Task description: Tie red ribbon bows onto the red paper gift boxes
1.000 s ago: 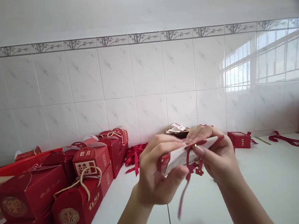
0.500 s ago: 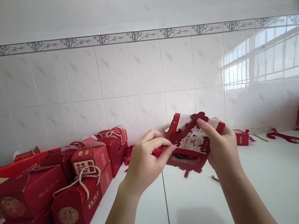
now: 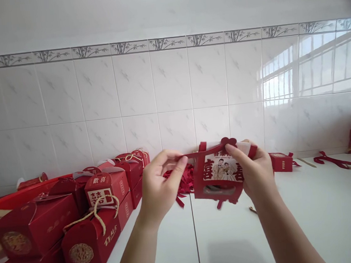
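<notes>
Above the table I hold a small red gift box (image 3: 222,168), printed with a wedding couple and double-happiness characters, with an oval window low on its front. My right hand (image 3: 259,171) grips its right side, the thumb on a red flower-shaped piece at the top edge. From that flower a red strap (image 3: 201,151) runs left, nearly level, across the box top. Its left end is pinched between thumb and fingers of my left hand (image 3: 160,185). A short red tab (image 3: 219,204) hangs below the box. Behind lies a heap of red ribbons (image 3: 184,181).
Several red gift boxes (image 3: 100,230), some with rope handles, are stacked at left beside a red tray (image 3: 25,196). Further right on the white table (image 3: 322,217) are a small red box (image 3: 281,162) and a red ribbon (image 3: 332,161). A tiled wall (image 3: 171,83) stands behind.
My left hand has moved left and up, drawing the strap from a slant across the box front to nearly level. The box has turned more upright and shifted slightly left with my right hand.
</notes>
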Tool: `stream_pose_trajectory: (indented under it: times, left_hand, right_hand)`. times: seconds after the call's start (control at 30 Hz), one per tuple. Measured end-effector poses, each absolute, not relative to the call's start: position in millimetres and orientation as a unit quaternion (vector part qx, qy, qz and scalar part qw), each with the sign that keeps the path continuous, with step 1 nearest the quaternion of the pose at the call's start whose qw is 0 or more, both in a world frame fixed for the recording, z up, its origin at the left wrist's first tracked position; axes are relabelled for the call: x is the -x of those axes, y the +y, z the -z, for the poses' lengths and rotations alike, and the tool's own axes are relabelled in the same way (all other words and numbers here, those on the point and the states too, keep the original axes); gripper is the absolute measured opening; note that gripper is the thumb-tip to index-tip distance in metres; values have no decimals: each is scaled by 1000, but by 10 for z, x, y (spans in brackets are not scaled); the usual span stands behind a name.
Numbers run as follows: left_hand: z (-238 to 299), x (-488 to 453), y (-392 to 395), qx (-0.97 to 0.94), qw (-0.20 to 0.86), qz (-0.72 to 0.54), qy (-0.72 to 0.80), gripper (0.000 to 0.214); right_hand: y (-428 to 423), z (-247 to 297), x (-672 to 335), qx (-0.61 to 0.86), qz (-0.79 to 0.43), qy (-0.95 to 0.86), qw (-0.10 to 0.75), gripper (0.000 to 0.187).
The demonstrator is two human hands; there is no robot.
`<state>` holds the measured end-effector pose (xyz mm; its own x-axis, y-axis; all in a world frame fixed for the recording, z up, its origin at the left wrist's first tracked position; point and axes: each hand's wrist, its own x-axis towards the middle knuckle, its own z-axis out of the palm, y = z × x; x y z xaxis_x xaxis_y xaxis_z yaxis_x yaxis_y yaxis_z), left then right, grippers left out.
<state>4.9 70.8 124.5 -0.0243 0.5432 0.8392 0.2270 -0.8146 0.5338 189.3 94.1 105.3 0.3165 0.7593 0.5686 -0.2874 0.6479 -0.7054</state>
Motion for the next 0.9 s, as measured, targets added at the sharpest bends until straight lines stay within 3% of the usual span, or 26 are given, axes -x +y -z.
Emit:
stream_pose_trajectory:
  times: [0.13,0.27,0.47,0.73,0.9]
  left_hand:
    - [-1284,1,636,-599,176,-759,181,11]
    - [-1298,51,584,-600,183,-765,146,19]
    - [-1283,71,571,-719,257,-619,185,5]
    - [-1275,79,519,-780,314,-510,179,21]
    - [-1304,46,476,-784,229,-547,186,9]
  right_hand:
    - [877,-1025,-1828,211,-243,-659,679,31]
    - [795,-1034,-1748,128,-124,-752,635,25]
    - [767,-1053,-1760,100,-5,-771,629,25]
    - [727,-1070,-1842,66,54,-761,643,23]
    - [697,-1085,-1874,65,60,-763,640,22]
